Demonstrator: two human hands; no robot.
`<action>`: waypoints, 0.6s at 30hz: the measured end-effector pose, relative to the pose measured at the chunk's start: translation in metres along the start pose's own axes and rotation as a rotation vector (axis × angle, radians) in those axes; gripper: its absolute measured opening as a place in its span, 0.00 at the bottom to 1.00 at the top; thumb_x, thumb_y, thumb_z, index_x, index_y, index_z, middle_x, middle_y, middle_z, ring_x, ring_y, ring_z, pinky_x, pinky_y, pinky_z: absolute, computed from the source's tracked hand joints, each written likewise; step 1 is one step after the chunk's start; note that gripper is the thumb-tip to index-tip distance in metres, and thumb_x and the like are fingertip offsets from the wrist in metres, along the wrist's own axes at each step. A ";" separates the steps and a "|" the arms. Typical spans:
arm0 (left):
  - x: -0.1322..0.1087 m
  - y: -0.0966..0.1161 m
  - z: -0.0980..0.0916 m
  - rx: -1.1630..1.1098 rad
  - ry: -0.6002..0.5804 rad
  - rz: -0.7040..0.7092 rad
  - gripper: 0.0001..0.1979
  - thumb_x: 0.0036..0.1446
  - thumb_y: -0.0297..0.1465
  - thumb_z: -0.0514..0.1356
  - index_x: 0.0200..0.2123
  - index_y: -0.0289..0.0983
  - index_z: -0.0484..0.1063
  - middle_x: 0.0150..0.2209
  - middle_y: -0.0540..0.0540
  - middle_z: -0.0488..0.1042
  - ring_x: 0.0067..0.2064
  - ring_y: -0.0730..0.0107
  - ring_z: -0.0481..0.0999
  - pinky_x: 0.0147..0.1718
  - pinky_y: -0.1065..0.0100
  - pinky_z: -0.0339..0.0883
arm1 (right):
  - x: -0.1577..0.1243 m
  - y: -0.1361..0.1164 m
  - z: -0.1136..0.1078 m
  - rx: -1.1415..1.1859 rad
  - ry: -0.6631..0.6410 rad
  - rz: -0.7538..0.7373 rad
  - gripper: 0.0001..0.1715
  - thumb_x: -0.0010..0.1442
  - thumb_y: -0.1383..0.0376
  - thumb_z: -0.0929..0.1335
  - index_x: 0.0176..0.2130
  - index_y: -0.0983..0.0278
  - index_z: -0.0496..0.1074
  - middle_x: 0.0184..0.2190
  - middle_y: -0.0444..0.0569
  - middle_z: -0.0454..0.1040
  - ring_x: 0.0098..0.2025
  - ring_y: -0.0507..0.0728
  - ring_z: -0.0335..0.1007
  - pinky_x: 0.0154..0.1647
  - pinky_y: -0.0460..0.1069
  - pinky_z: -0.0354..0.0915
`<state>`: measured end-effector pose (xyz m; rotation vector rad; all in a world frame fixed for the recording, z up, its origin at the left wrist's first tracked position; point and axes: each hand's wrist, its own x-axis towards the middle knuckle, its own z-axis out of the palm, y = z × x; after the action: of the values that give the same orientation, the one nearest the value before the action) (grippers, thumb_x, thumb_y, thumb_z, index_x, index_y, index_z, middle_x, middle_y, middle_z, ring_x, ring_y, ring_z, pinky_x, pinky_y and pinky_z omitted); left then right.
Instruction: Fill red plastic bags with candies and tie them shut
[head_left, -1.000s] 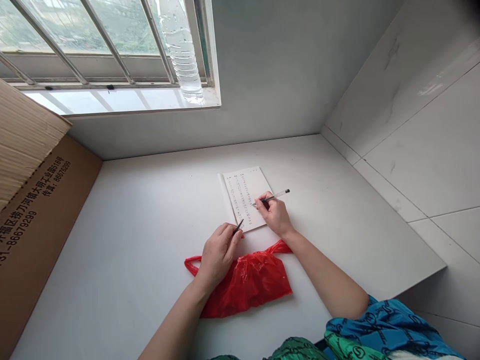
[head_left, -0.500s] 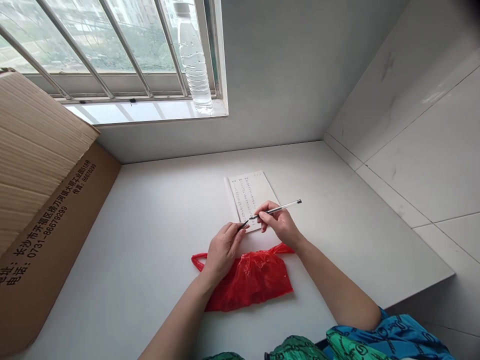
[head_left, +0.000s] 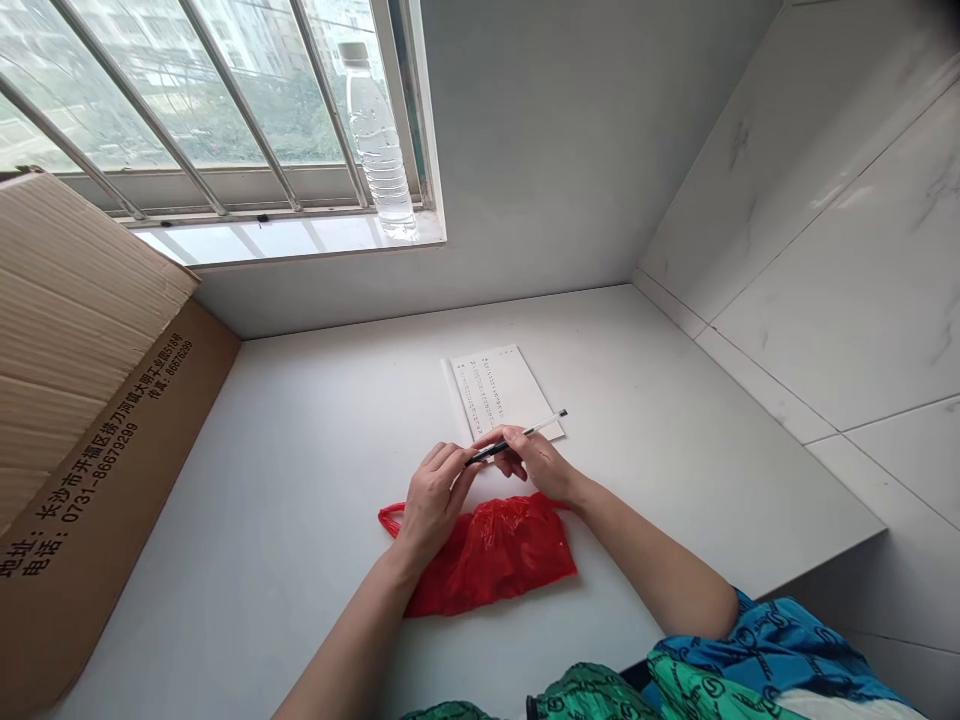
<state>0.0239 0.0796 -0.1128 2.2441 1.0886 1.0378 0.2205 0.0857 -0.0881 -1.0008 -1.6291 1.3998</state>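
Observation:
Both of my hands meet at a clear-barrelled pen (head_left: 549, 422) held slantwise over the near edge of a small notebook. My left hand (head_left: 435, 492) pinches the black cap (head_left: 480, 456) at the pen's lower left end. Fingers of my right hand (head_left: 541, 463) are closed round the barrel, its dark end pointing up to the right. The pen's tip is hidden in the cap. Rows of small handwritten marks cover the left part of the notebook page (head_left: 521, 385). Below my hands lies a crumpled red plastic bag (head_left: 495, 565), partly behind my left wrist.
On the left stands a large open cardboard box (head_left: 112, 480) with printed writing. A clear water bottle (head_left: 382, 160) is on the sill of the barred window. The white table (head_left: 315, 420) meets a grey wall behind and marble-look tiles (head_left: 840, 260) at the right.
My right hand has moved left and slightly down, bringing the bare pen tip into the cap in my left hand. The view has shifted a little.

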 end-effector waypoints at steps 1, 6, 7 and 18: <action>0.000 0.001 -0.003 0.037 0.010 0.020 0.12 0.70 0.34 0.49 0.46 0.40 0.72 0.34 0.48 0.71 0.38 0.67 0.68 0.38 0.66 0.64 | -0.001 0.000 0.001 0.006 -0.029 0.002 0.32 0.72 0.50 0.52 0.48 0.64 0.76 0.21 0.41 0.63 0.22 0.50 0.52 0.25 0.47 0.54; 0.000 0.010 -0.008 0.208 -0.106 -0.050 0.14 0.69 0.40 0.51 0.49 0.41 0.70 0.34 0.50 0.74 0.36 0.68 0.72 0.40 0.63 0.62 | 0.000 -0.001 -0.011 -0.039 0.041 -0.050 0.28 0.71 0.51 0.54 0.49 0.63 0.74 0.20 0.39 0.60 0.22 0.50 0.53 0.24 0.46 0.55; -0.001 0.012 -0.009 0.211 -0.130 -0.093 0.16 0.68 0.42 0.52 0.54 0.42 0.67 0.35 0.51 0.75 0.35 0.69 0.73 0.42 0.62 0.63 | 0.000 0.000 -0.018 -0.072 0.135 -0.079 0.26 0.71 0.51 0.55 0.48 0.63 0.73 0.21 0.39 0.61 0.22 0.50 0.54 0.24 0.45 0.56; -0.013 0.055 -0.027 0.235 -0.347 -0.203 0.22 0.65 0.51 0.49 0.43 0.43 0.75 0.40 0.49 0.77 0.38 0.65 0.75 0.37 0.65 0.63 | 0.004 0.019 -0.050 -0.966 0.221 -0.297 0.34 0.62 0.78 0.58 0.63 0.56 0.63 0.58 0.49 0.69 0.57 0.57 0.68 0.51 0.53 0.70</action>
<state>0.0237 0.0378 -0.0656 2.3167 1.2985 0.4358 0.2655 0.1115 -0.1012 -1.2831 -2.1918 0.2315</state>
